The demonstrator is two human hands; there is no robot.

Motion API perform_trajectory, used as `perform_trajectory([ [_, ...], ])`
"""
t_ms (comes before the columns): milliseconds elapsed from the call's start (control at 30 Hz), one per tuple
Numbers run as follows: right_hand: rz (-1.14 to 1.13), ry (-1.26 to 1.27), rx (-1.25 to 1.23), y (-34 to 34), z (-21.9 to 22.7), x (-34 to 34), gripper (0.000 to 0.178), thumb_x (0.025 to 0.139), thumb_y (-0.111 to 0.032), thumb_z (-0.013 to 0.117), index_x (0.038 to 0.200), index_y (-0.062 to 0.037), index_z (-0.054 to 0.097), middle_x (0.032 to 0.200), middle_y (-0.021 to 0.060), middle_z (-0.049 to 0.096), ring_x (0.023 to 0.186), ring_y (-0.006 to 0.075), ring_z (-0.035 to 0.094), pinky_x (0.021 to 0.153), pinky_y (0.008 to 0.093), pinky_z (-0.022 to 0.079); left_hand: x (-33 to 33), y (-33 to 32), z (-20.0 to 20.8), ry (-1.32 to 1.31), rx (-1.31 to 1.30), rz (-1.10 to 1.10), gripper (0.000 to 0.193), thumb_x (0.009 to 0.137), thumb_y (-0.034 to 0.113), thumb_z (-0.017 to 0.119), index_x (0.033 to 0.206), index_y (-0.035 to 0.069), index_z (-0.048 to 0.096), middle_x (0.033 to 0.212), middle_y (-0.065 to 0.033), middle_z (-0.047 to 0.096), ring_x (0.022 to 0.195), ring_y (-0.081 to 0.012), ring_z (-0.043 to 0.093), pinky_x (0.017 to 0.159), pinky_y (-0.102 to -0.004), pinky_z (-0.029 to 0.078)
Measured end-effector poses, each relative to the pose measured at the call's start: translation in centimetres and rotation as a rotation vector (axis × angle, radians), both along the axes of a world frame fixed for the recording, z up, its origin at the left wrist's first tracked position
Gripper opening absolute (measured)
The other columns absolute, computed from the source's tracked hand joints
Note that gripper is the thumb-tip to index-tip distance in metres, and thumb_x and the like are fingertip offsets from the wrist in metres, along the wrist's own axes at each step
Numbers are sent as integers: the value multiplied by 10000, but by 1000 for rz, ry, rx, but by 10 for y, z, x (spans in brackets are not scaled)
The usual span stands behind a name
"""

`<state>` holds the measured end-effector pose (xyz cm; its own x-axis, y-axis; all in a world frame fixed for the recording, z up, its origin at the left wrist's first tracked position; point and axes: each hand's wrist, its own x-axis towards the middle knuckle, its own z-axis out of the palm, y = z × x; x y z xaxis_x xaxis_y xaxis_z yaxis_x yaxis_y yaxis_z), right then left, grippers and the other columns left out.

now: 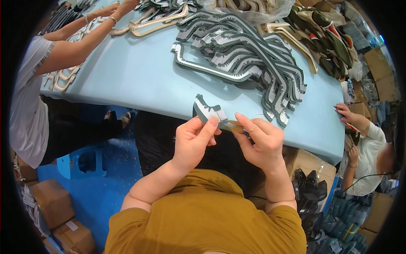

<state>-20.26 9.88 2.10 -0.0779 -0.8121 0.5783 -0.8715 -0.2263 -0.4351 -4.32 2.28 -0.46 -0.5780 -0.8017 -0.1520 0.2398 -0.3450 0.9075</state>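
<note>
My left hand pinches a curved dark green and white fabric piece between thumb and fingers, above the table's near edge. Notches run along the piece's white inner border. Close on its right, my right hand is closed around a small yellowish tool, its tip at the fabric piece's lower end. Fingers cover most of the tool, and its exact kind cannot be made out. Beyond my hands lies a heap of similar green and white strips, with one long bent strip along the heap's left side.
The light blue table also bears cream bent strips and dark green pieces at the back. One co-worker reaches over from the left; another person works at right. A blue stool and cardboard boxes stand at left.
</note>
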Motion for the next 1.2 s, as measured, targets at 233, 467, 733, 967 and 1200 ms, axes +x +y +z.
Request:
perform_trajectory([
  [233,8,-22,73,2,0,0,377,624,-43,706,994,-76,644,664,39,580,522,200,543,466,295,422,0,1,-2,3,-15,-28,203,890,199,572,949,15,633,741,-4,596,601,-24,489,538,-161,413],
  [467,8,-20,82,2,0,2,327,641,-50,705,962,-68,645,656,42,573,515,208,541,454,300,416,-3,4,2,-22,-29,-40,189,897,190,552,904,19,634,720,-31,617,573,-44,493,532,-179,409],
  [733,92,-429,171,1,7,-2,360,668,5,639,1020,-48,584,672,52,543,496,127,496,452,241,401,6,-11,8,96,431,-247,273,894,273,536,835,19,615,660,-32,592,523,-76,518,478,-193,407],
  [967,300,-466,249,-6,-8,-12,169,715,-8,639,873,-28,584,629,22,536,517,92,488,468,240,378,9,-13,12,199,735,-513,314,889,268,531,763,-3,628,614,-63,593,452,-110,511,411,-205,395],
  [1200,259,-1306,444,-2,-5,4,143,836,-139,621,762,-41,547,605,-40,514,467,7,374,428,172,265,-2,-13,18,-22,-247,45,130,820,65,623,930,7,588,740,11,569,683,-50,539,627,-190,444],
])
